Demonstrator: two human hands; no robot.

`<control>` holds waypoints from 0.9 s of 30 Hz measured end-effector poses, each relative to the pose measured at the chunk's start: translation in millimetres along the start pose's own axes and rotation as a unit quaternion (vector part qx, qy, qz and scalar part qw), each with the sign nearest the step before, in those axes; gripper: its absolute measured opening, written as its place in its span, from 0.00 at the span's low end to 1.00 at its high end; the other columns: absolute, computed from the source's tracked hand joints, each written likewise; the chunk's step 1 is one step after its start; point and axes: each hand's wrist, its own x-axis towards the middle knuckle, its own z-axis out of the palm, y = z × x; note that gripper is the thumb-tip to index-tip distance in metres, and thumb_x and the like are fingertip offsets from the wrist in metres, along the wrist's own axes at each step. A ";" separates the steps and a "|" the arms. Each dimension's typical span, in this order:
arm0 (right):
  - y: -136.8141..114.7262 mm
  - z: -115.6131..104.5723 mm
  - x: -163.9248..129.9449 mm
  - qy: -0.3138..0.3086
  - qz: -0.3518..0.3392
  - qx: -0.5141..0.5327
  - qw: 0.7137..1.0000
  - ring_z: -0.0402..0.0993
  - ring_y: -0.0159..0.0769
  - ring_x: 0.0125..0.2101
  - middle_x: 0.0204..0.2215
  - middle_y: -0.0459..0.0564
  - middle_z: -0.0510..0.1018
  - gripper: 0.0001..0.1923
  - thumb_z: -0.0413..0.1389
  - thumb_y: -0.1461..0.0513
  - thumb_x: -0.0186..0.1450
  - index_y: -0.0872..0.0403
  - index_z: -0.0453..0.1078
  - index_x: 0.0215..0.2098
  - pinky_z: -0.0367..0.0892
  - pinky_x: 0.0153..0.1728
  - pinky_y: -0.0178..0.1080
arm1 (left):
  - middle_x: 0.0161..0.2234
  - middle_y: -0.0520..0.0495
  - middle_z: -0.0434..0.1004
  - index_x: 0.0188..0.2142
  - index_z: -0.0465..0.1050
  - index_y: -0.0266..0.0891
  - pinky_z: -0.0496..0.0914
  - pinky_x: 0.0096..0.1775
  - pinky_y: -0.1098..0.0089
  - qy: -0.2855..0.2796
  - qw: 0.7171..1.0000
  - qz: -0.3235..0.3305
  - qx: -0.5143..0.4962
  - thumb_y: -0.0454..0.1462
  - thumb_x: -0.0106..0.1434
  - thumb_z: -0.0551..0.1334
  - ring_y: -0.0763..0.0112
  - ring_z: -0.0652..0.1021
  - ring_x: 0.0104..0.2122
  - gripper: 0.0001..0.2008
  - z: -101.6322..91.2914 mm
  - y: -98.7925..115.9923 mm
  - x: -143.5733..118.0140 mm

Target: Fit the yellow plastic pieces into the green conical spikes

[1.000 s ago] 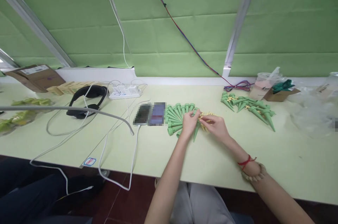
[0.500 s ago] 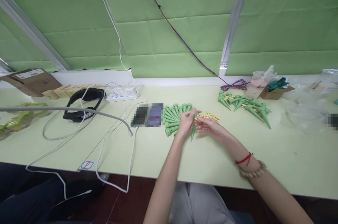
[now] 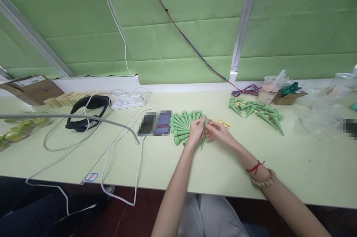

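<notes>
Green spike [image 3: 203, 144] between the 2 hands, above the table [image 3: 223, 170], tip toward the near edge, top mostly covered by fingers. Left hand [image 3: 196, 128] pinches it; right hand [image 3: 220, 132] curled at its top — can't tell if gripping anything. Yellow pieces [image 3: 224, 122] just beyond right hand, partly blocked. Fanned spikes [image 3: 181, 132] beside left hand, some ends hidden. Farther right, spike pile [image 3: 264, 116] overlaps — count unclear. 2 flat items [image 3: 163, 122] left of fan, pixelated.

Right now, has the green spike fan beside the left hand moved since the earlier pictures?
No: the green spike fan still lies below and right of the white power strip; only the view shifted.
</notes>
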 end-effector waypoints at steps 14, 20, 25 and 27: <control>-3.3 1.3 -4.3 -0.050 0.074 0.183 0.979 0.73 0.28 0.23 0.20 0.42 0.74 0.12 0.64 0.60 0.51 0.55 0.66 0.25 0.73 0.30 0.34 | 0.10 0.54 0.58 0.33 0.77 0.32 0.51 0.15 0.76 -0.013 0.999 0.027 -0.020 0.57 0.56 0.55 0.81 0.59 0.10 0.29 1.7 -3.2 1.5; 0.1 -1.2 -1.7 -0.038 0.153 0.251 0.955 0.75 0.28 0.27 0.26 0.47 0.78 0.02 0.58 0.64 0.59 0.56 0.72 0.30 0.74 0.31 0.31 | 0.09 0.57 0.54 0.36 0.78 0.33 0.49 0.16 0.77 0.021 0.999 0.035 -0.008 0.57 0.56 0.55 0.82 0.57 0.10 0.29 -0.5 -0.6 0.5; 3.8 -3.9 0.6 -0.014 0.153 0.269 0.951 0.74 0.25 0.27 0.26 0.45 0.78 0.03 0.61 0.68 0.55 0.55 0.73 0.26 0.73 0.31 0.26 | 0.08 0.56 0.53 0.34 0.78 0.30 0.49 0.16 0.75 0.022 0.999 0.021 0.017 0.57 0.57 0.54 0.81 0.56 0.10 0.30 0.6 1.1 0.5; 4.0 -1.4 -0.1 0.020 0.153 0.251 0.956 0.74 0.25 0.26 0.25 0.44 0.78 0.05 0.63 0.69 0.51 0.55 0.73 0.25 0.73 0.28 0.24 | 0.09 0.56 0.54 0.32 0.78 0.30 0.50 0.17 0.75 0.029 0.999 0.018 0.033 0.56 0.57 0.55 0.81 0.56 0.11 0.29 1.4 -0.1 1.2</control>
